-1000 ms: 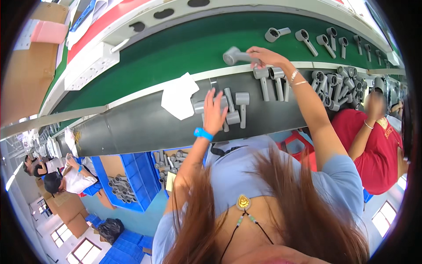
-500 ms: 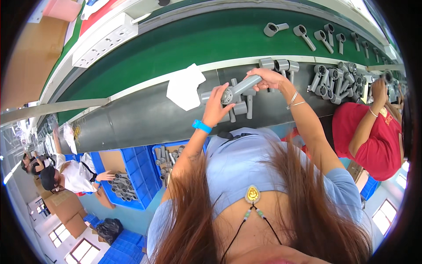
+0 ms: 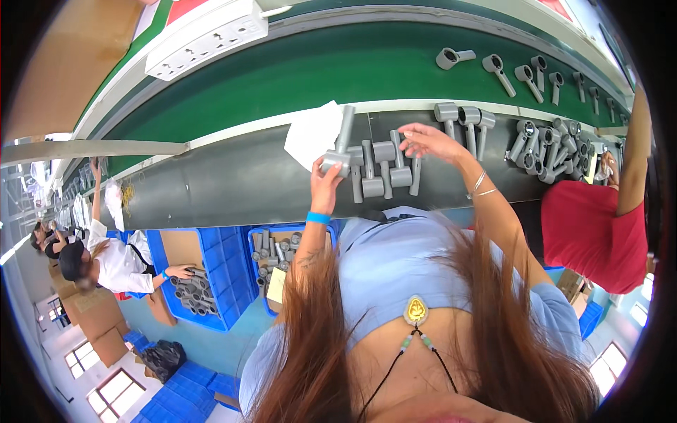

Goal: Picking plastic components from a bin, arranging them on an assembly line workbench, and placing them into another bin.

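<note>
My left hand (image 3: 325,189) is closed round the head of a grey handheld fan (image 3: 345,134). The fan's handle points away from me, over the edge of a white sheet (image 3: 307,139). Just right of it, several grey fans (image 3: 383,151) lie close together on the dark bench, heads and handles alternating. My right hand (image 3: 431,143) hovers above the right end of this group. Its fingers are spread and hold nothing.
A green belt (image 3: 282,84) with several fans runs behind the bench (image 3: 233,173). More fans (image 3: 546,148) are heaped at right, near a co-worker in red (image 3: 592,233). Blue crates (image 3: 233,268) with grey parts stand at left, where another person reaches in. A white power strip (image 3: 208,42) lies beyond.
My right hand has let go of the fan handle and opened. My left hand has moved slightly left with the fan, whose handle swung from pointing right to pointing away.
</note>
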`<action>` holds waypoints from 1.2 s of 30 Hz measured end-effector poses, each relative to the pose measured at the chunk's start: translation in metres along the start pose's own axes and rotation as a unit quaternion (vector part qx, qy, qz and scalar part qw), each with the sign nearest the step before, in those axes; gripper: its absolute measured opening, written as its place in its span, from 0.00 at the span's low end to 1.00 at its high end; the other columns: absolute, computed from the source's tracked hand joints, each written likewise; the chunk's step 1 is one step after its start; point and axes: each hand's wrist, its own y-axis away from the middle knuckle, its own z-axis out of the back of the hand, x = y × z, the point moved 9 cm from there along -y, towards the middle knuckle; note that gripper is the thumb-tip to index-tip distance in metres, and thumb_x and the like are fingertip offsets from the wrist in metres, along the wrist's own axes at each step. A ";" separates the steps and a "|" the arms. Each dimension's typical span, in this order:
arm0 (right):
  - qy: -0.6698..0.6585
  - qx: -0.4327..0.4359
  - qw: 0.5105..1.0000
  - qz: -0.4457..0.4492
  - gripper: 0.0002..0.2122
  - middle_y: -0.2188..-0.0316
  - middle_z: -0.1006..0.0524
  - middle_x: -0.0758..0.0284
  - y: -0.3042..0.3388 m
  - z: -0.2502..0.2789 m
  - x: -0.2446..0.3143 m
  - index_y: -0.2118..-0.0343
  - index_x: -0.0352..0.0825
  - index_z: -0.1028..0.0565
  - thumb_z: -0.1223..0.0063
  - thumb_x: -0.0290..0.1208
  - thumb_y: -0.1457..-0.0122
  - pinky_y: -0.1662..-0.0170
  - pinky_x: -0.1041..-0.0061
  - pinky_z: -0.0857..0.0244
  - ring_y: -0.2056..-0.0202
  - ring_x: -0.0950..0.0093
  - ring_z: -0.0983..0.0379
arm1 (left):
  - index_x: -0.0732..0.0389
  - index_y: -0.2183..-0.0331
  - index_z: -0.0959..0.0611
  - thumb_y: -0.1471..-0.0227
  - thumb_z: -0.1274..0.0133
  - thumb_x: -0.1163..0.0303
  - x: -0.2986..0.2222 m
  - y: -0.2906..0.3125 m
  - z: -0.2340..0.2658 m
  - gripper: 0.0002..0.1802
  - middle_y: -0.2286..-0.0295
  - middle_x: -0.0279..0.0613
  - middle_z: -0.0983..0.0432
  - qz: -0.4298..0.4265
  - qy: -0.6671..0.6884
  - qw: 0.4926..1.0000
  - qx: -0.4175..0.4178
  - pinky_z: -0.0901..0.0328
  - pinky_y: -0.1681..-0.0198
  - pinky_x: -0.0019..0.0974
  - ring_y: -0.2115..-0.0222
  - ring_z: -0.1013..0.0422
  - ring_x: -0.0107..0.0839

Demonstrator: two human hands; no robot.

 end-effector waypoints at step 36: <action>-0.037 -0.083 0.993 -0.076 0.15 0.67 0.26 0.71 0.017 -0.003 -0.089 0.58 0.38 0.31 0.53 0.41 0.44 0.67 0.85 0.38 0.69 0.84 0.30 | 0.60 0.57 0.35 0.54 0.43 0.70 0.084 0.015 0.098 0.23 0.64 0.42 0.29 0.050 0.080 0.989 -0.114 0.34 0.61 0.36 0.64 0.30 0.32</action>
